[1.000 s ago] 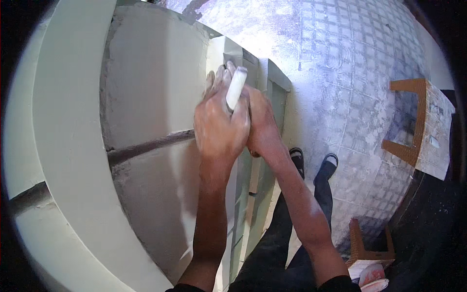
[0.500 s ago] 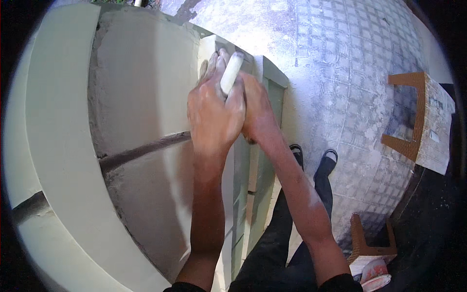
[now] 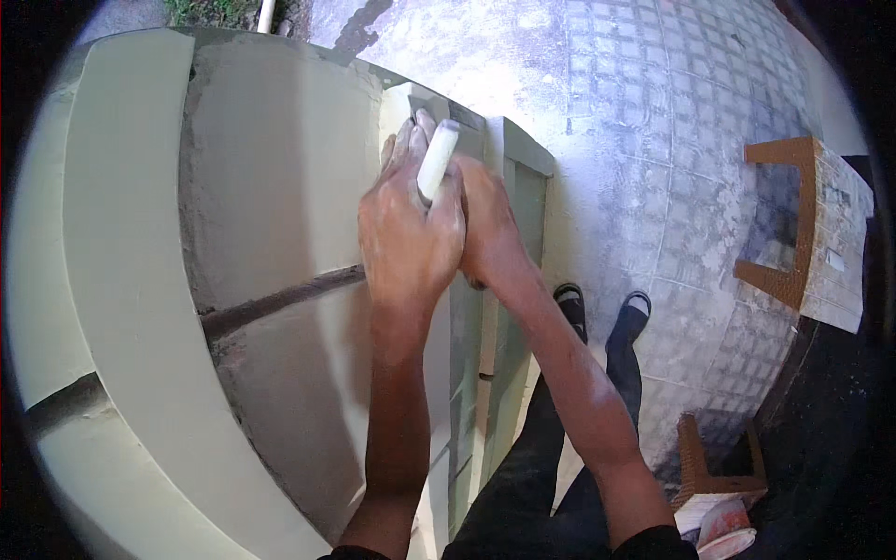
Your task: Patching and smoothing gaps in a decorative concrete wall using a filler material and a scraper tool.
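Both my hands are together at the upper end of a cream-coated wall [image 3: 271, 168], beside its narrow raised edge strip [image 3: 396, 107]. A pale, rounded handle [image 3: 438, 161] sticks up between the thumb and forefinger of my left hand [image 3: 411, 229]. That hand's other fingers, smeared with whitish paste, stretch forward against the strip. Close against its right side, my right hand [image 3: 485, 215] is curled round the same tool, with its fingers mostly hidden. The tool's working end is covered by my hands, so its kind does not show.
Dark grooves and a wide raised band [image 3: 131, 233] cross the wall on the left. A patterned tile floor [image 3: 644, 205] with whitish stains lies right. Two brown stools [image 3: 803, 224] stand at the right, with a red-and-white tub [image 3: 726, 532] by the nearer. My feet are below.
The hands and tool sit slightly lower in the picture, and the handle has shifted a little left. The view has tilted slightly. Both hands keep the same hold.
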`<state>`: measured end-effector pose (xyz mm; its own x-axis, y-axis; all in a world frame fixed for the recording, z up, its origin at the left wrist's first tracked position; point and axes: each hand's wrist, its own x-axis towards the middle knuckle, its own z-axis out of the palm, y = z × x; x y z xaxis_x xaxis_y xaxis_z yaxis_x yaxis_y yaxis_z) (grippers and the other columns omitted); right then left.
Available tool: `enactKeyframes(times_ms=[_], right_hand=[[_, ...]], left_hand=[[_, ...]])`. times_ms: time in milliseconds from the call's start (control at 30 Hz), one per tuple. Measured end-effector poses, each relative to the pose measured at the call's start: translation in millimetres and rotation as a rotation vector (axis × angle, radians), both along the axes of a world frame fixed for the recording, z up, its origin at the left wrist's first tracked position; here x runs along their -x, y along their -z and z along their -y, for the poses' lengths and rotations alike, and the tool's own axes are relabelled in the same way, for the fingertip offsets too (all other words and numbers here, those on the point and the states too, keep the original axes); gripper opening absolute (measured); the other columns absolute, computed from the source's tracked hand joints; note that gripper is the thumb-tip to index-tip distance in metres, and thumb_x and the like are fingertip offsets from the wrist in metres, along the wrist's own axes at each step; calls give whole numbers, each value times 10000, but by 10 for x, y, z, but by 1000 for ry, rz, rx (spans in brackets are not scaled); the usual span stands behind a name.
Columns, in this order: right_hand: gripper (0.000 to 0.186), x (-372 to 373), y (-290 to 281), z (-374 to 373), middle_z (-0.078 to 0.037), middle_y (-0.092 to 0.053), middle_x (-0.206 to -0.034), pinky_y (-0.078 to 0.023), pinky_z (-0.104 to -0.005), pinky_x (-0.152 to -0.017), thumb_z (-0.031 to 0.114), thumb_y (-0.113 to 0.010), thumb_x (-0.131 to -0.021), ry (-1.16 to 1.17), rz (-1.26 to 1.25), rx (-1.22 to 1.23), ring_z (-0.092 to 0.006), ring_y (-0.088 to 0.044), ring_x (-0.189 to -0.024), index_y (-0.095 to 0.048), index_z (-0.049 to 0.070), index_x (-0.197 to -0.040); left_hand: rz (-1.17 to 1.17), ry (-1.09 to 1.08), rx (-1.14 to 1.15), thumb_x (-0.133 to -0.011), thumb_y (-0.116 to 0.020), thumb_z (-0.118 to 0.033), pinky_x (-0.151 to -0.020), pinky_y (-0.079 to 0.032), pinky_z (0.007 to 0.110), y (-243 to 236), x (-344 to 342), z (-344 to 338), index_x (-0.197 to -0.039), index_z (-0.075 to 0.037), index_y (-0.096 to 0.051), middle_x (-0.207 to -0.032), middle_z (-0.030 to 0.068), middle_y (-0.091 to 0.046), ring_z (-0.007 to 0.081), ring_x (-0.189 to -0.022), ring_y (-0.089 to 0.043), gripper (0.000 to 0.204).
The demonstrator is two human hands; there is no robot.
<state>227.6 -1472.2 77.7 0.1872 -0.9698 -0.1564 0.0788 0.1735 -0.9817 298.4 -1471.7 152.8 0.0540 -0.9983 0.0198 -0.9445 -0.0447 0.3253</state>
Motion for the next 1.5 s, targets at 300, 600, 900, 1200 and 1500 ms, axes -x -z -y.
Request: enactKeyframes(times_ms=[300,600,900,1200,1500], right_hand=[[432,-19,58,-120,-250,-646,-967,-518,-474,-813,158,-712,-779,97,20,120,-417,-642,-946,-547,-10,-1140],[310,-186,280,-686,-184,-647,-862,-496,-411,-724,183,-701,-756,142,190,-18,-375,-638,-807,-587,-4,-976],[408,-332,386,-595,-181,-669,-969,-523,-405,-819,124,-609,-877,311,385,114,-240,-667,-927,-552,-5,-1260],[644,-298,639,-75,-189,-650,-1176,-504,-361,-912,122,-563,-924,120,268,81,-186,-627,-1001,-306,100,-1514],[619,-118,470,207,-210,-658,-1132,-454,-391,-954,402,-469,-980,105,125,-27,-232,-608,-997,-322,110,-1506]], left_hand=[[58,28,-43,-882,-596,-181,-1101,-357,468,96,-20,-54,-1309,13,-561,-1323,274,-542,424,-1265,-497,470],[137,77,-143,-823,-554,-22,-1134,-308,456,132,66,-560,-1340,-14,-546,-1410,227,-488,367,-1304,-475,518],[126,118,-197,-806,-596,13,-1169,-221,499,87,109,-706,-1445,9,-388,-1486,227,-388,407,-1410,-310,672],[109,93,-138,-903,-548,-85,-1183,-189,475,113,118,-450,-1416,-28,-445,-1419,184,-492,345,-1315,-466,527],[-39,90,-117,-848,-563,-14,-1143,-286,451,137,140,-500,-1412,34,-417,-1426,245,-456,386,-1336,-428,585]])
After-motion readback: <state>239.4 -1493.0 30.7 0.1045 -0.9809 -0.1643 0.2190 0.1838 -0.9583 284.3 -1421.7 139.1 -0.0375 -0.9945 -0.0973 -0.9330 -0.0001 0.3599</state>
